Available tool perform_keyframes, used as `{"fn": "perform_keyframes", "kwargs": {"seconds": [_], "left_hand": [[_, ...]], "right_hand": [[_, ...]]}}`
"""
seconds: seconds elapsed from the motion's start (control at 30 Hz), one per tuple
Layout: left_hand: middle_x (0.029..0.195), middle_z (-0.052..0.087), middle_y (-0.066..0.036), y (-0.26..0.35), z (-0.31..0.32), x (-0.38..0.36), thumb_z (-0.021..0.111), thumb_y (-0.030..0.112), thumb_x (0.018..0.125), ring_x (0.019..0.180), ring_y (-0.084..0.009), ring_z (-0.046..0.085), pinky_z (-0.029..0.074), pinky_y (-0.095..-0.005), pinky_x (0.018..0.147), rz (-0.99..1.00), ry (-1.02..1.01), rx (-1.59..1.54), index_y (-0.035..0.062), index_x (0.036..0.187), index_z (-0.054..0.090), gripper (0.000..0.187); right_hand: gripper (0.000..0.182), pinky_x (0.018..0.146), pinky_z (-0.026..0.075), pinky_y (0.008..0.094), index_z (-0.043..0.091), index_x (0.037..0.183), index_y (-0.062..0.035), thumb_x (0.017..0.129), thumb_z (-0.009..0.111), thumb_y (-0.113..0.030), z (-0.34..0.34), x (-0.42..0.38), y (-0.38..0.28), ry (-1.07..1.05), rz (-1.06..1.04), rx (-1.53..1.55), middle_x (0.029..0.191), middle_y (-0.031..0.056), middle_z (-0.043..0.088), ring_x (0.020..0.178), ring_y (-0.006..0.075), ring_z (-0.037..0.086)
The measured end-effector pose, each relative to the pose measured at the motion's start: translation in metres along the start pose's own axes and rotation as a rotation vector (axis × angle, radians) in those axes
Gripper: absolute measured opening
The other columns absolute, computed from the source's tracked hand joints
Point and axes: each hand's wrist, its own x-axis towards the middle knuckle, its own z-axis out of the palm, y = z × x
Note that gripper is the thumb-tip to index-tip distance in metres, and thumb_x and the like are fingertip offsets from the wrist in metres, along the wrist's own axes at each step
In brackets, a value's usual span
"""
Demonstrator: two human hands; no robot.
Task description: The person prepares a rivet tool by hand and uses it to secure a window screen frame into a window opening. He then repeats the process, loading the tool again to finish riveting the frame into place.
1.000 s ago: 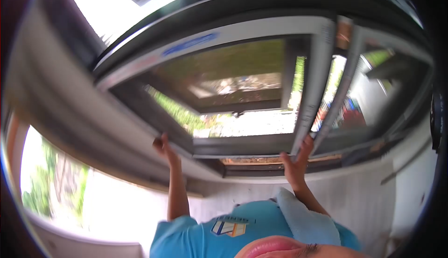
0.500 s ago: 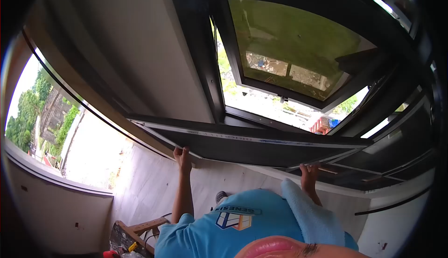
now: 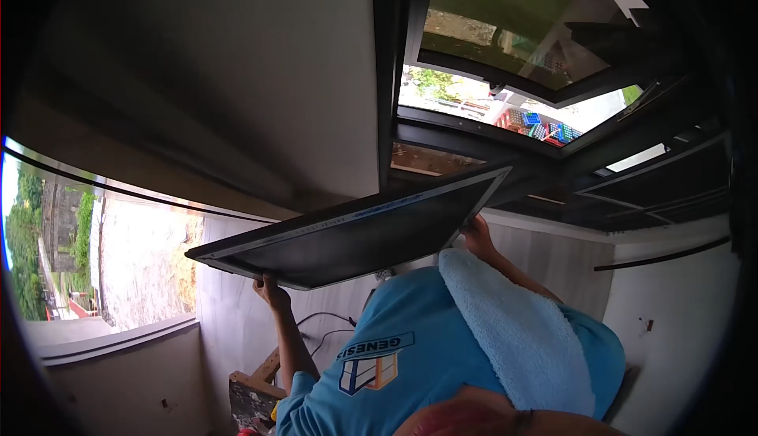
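A dark-framed window screen panel [image 3: 347, 235] with a grey mesh-like face hangs aslant in front of my body, its right end higher in the view. Tape or film with print runs along its long frame edge. My left hand [image 3: 272, 292] is closed on the lower left edge of the panel. At the right end, my right hand [image 3: 476, 237] grips the frame, with some fingers hidden behind it. Beyond the panel is a dark window frame [image 3: 458, 130] with a tilted-out glass sash [image 3: 505, 18].
A light blue towel [image 3: 513, 333] lies over my right shoulder. Below left, a wooden stand [image 3: 267, 369] and a thin black cable [image 3: 320, 315] are near the floor. A wide opening [image 3: 146, 254] shows ground outside. A dark rod [image 3: 663, 254] leans at the right wall.
The window screen panel has come away from the window frame and tilted, left end lower and right end higher. Both hands still hold it. My view has shifted too.
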Motion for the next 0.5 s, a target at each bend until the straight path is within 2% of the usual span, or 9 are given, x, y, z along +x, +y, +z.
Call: {"fn": "perform_keyframes", "kwargs": {"seconds": [0.03, 0.13, 0.27, 0.3, 0.43, 0.5], "left_hand": [[0.083, 0.058, 0.000, 0.000, -0.005, 0.001, 0.070, 0.033, 0.081, 0.079, -0.0105, 0.050, 0.038, -0.0280, 0.074, -0.012, 0.002, 0.003, 0.0000, 0.090, 0.061, 0.035], [0.084, 0.058, 0.000, -0.003, -0.022, 0.002, 0.070, 0.032, 0.081, 0.079, -0.0109, 0.050, 0.038, -0.0282, 0.075, -0.040, 0.009, 0.016, 0.0002, 0.090, 0.061, 0.034], [0.082, 0.058, 0.000, -0.016, -0.030, 0.008, 0.070, 0.031, 0.081, 0.077, -0.0099, 0.049, 0.038, -0.0269, 0.072, -0.067, 0.014, -0.017, 0.0011, 0.088, 0.061, 0.032], [0.081, 0.057, 0.001, -0.018, -0.026, 0.008, 0.070, 0.031, 0.081, 0.076, -0.0096, 0.049, 0.037, -0.0266, 0.072, -0.076, 0.013, -0.038, 0.0015, 0.087, 0.061, 0.032], [0.075, 0.054, 0.002, 0.008, 0.013, 0.006, 0.070, 0.030, 0.081, 0.072, -0.0084, 0.046, 0.036, -0.0253, 0.069, -0.001, -0.022, -0.042, 0.0035, 0.080, 0.061, 0.028], [0.072, 0.051, 0.003, 0.012, 0.024, 0.008, 0.070, 0.031, 0.080, 0.070, -0.0080, 0.044, 0.034, -0.0252, 0.067, 0.026, -0.029, -0.057, 0.0045, 0.075, 0.058, 0.030]], "right_hand": [[0.044, 0.095, 0.038, 0.0298, 0.054, 0.115, 0.0015, 0.073, 0.047, 0.011, 0.004, 0.000, 0.002, -0.019, 0.036, -0.090, 0.110, 0.0081, 0.059, 0.106, 0.0195, 0.053], [0.046, 0.094, 0.038, 0.0290, 0.054, 0.115, 0.0016, 0.072, 0.046, 0.012, 0.015, 0.004, 0.005, -0.012, 0.061, -0.056, 0.110, 0.0077, 0.059, 0.107, 0.0180, 0.053], [0.052, 0.089, 0.041, 0.0287, 0.053, 0.117, 0.0014, 0.067, 0.045, 0.013, 0.019, 0.012, 0.012, 0.027, -0.004, -0.058, 0.110, 0.0061, 0.059, 0.105, 0.0184, 0.053], [0.045, 0.083, 0.043, 0.0275, 0.055, 0.111, 0.0016, 0.069, 0.046, 0.012, 0.017, 0.013, 0.011, 0.081, 0.065, -0.130, 0.103, 0.0053, 0.060, 0.097, 0.0163, 0.055], [0.027, 0.072, 0.043, 0.0249, 0.059, 0.099, 0.0014, 0.074, 0.051, 0.008, 0.018, 0.012, -0.005, 0.191, 0.049, -0.041, 0.089, 0.0024, 0.061, 0.081, 0.0115, 0.055], [0.027, 0.073, 0.043, 0.0255, 0.059, 0.098, 0.0015, 0.073, 0.052, 0.008, 0.017, 0.003, -0.018, 0.239, 0.105, -0.024, 0.089, 0.0025, 0.061, 0.082, 0.0119, 0.055]]}}
